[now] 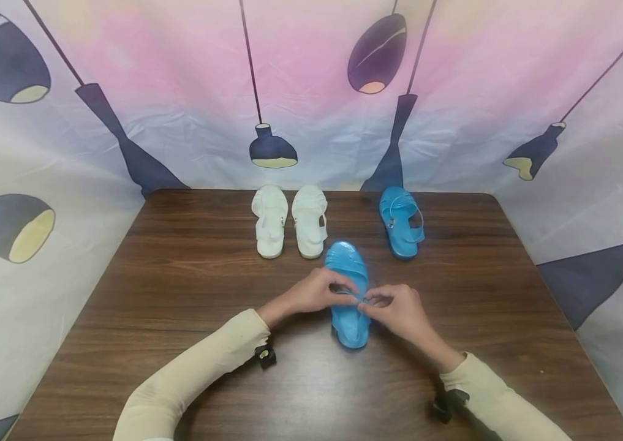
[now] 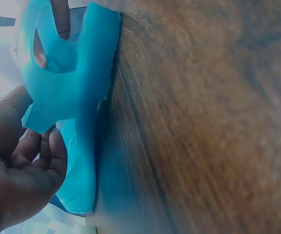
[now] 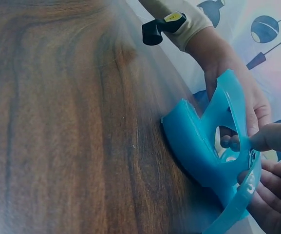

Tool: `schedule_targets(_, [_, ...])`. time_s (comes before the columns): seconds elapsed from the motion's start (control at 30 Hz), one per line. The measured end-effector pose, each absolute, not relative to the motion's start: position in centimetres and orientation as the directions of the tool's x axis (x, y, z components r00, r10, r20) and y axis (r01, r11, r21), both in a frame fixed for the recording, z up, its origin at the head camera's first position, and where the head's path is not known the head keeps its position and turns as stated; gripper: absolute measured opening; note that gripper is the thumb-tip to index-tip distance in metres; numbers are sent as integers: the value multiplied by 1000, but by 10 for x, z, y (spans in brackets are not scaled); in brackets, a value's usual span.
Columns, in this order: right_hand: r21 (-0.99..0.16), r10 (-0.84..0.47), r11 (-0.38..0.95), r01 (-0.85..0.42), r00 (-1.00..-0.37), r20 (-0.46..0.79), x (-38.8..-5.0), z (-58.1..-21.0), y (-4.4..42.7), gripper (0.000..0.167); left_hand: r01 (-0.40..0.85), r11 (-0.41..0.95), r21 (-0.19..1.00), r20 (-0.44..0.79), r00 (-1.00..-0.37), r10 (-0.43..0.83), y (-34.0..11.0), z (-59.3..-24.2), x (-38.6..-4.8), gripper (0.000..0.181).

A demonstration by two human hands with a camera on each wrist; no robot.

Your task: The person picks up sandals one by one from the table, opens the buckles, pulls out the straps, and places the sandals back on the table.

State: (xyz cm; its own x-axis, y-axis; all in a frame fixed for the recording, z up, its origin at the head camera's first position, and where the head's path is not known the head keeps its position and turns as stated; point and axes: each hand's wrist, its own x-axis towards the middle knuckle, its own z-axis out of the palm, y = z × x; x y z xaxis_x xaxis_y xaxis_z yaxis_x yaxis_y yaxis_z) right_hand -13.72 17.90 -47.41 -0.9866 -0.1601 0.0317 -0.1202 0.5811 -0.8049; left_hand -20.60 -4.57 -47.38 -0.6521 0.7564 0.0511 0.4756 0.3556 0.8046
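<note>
A blue jelly sandal rests sole down near the middle of the table, toe pointing away. My left hand reaches over its left side, thumb and index finger pinching the ankle strap. From the right, my right hand pinches the same strap by the small metal buckle, its thumb on top and fingers beneath. Both sets of fingertips nearly meet above the footbed. The fingers partly cover the strap's end, so whether it runs through the buckle cannot be told.
Behind stands a pair of white sandals, side by side at the table's back edge. Another blue sandal, its strap in a loop, lies at the back right. A patterned cloth hangs behind the brown wooden table.
</note>
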Motion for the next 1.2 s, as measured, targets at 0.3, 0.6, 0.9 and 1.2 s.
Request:
schedule_targets(0.3, [-815, -141, 573, -84, -990, 3, -136, -473, 181, 22, 438, 342, 831, 61, -684, 727, -60, -472, -211, 20])
schedule_targets(0.6, [-811, -153, 579, -84, -988, -7, -135, -470, 182, 22, 380, 368, 849, 20, -718, 696, -59, -474, -213, 24])
schedule_targets(0.9, [-804, -165, 583, -118, -986, 25, -136, -471, 179, 20, 443, 354, 824, 34, -661, 749, -44, -468, -214, 31])
schedule_targets(1.2, [-816, -171, 561, -142, -984, 54, -136, -473, 178, 18, 580, 339, 741, 96, -591, 801, -35, -467, -213, 21])
